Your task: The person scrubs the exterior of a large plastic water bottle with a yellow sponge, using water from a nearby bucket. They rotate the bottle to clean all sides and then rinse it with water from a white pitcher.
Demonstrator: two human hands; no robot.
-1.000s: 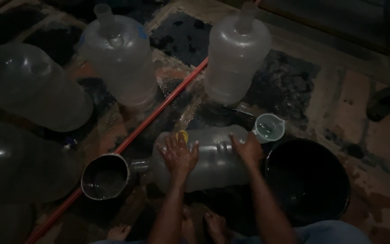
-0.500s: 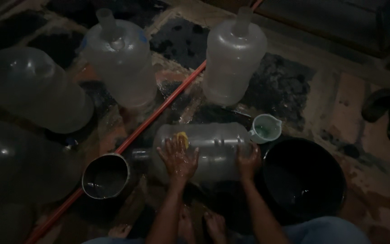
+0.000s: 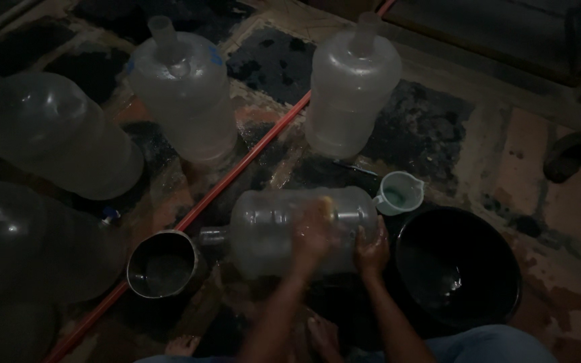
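both hands (image 3: pixel 314 235) outstretched, fingers spread

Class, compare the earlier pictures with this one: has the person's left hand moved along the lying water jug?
Yes. The left hand has slid along the lying jug toward its base end, nearer the right hand and the black tub, away from the metal pot.

No packages, signs or screens show; bottles look unlabelled
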